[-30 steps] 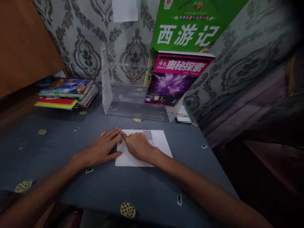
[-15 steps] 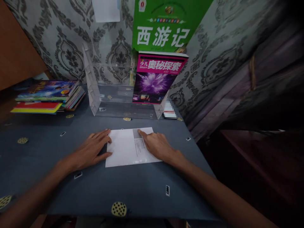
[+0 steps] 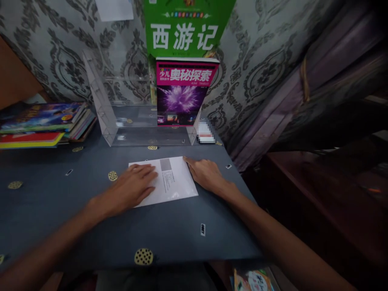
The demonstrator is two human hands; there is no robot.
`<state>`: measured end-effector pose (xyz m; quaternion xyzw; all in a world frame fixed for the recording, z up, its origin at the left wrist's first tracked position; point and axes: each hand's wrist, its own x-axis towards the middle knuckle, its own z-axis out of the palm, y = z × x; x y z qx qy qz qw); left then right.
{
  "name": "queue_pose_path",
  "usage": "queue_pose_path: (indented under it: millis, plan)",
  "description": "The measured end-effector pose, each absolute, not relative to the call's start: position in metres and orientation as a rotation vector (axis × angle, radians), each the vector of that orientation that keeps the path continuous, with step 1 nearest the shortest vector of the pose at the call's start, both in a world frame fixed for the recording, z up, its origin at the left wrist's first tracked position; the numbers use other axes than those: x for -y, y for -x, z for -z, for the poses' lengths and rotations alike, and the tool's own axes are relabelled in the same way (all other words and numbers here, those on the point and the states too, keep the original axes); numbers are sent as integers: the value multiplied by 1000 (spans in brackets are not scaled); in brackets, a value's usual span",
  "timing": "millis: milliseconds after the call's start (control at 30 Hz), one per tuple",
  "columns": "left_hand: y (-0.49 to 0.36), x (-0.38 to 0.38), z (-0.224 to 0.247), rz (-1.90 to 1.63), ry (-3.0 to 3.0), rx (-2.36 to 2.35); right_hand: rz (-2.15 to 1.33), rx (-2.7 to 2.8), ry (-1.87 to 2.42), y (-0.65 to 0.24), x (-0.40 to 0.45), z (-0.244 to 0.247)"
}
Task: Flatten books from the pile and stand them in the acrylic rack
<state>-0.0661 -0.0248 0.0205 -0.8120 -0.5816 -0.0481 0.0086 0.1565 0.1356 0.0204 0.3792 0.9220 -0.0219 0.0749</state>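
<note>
A thin white rectangular piece (image 3: 178, 182), glossy, with a grey block and small print, lies flat on the table. Whether it is an envelope or a thin book I cannot tell. My left hand (image 3: 138, 184) rests palm down over its left part, fingers stretched out. At its right edge is my right hand (image 3: 206, 171), index finger extended to the far right corner. The other fingers of that hand are bent and partly hidden.
Behind stands a clear acrylic book rack (image 3: 151, 136) holding a magenta-and-purple book (image 3: 182, 97) and a green book (image 3: 184, 34). A stack of books (image 3: 39, 121) lies at the left. A patterned cloth (image 3: 100, 246) covers the table; a curtain (image 3: 281, 97) hangs at the right.
My left hand has moved right, from the white piece's left edge onto its surface. My right hand has slid off the grey block to the right edge. The view has turned slightly right.
</note>
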Motion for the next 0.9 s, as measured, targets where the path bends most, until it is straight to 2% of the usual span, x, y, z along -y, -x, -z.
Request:
queue_pose_path:
  millis: [200, 433, 567, 900]
  plan:
    - [26, -10, -7, 190, 2675, 1596, 197, -2952, -1081, -178, -130, -11]
    - [33, -11, 5, 333, 2686, 1597, 434, -3526, -459, -249, -93, 13]
    - [32, -11, 4, 360, 2712, 1633, 395, -3546, -435, -257, -85, 16]
    - [32, -10, 5, 348, 2698, 1645, 593, -3577, -338, -252, -93, 18]
